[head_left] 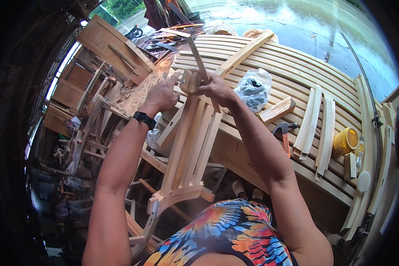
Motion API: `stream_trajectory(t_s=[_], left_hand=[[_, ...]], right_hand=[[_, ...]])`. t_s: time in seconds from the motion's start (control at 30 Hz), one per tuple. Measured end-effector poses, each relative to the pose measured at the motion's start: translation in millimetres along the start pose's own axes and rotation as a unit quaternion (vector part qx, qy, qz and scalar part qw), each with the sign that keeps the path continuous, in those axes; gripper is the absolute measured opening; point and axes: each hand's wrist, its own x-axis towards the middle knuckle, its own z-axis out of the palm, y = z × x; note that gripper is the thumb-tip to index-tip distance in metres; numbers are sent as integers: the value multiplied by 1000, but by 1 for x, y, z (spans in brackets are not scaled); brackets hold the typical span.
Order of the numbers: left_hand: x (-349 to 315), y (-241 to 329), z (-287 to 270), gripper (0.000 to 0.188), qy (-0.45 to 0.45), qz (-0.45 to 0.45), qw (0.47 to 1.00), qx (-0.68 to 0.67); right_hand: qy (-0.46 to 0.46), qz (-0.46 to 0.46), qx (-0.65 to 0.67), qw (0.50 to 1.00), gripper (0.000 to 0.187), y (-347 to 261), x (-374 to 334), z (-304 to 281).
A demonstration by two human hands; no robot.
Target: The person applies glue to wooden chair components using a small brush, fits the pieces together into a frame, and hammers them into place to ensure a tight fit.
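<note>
In my right hand (218, 91) is a narrow wooden strip (198, 60), held upright at a slant, its lower end showing below my fingers. Beside that strip, a wooden block (190, 82) sits at the top of a slatted wooden frame (188, 146), with my right fingertips close to it. My left hand (163, 94) is at the block's left side, fingers apart and pointing toward it; whether they touch it is unclear. The frame slopes down toward me and ends in a curved rail (180, 196).
A slatted wooden bench (314, 66) on the right carries a plastic bag (255, 88), a claw hammer (285, 135), curved slats (309, 119), a wood block (277, 110) and a yellow tub (346, 141). Timber pieces (93, 115) and wooden panels (108, 42) crowd the left.
</note>
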Motion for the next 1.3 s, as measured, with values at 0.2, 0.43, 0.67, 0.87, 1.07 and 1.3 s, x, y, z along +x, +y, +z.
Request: stream_trajectory(t_s=[0.2,0.43,0.67,0.87,1.07,1.3], left_hand=[[-33,0,40,66,-14,-98,959,-267],[-59,32,59,67,-40,-87,927,-363],[-50,20,90,55,-70,-53,974,-210],[-58,41,62,54,-26,-133,947,-290],[-56,39,63,56,-78,-134,936,-316],[-59,37,66,56,-22,-139,935,-327]], right_hand=[[3,30,10,999,75,5,8,6],[67,-24,-228,971,82,-12,-43,1],[89,71,-350,930,55,1,-114,-5],[179,46,-305,934,51,4,-107,5],[166,107,-112,974,50,-8,-105,29],[181,43,-118,975,54,25,-93,35]])
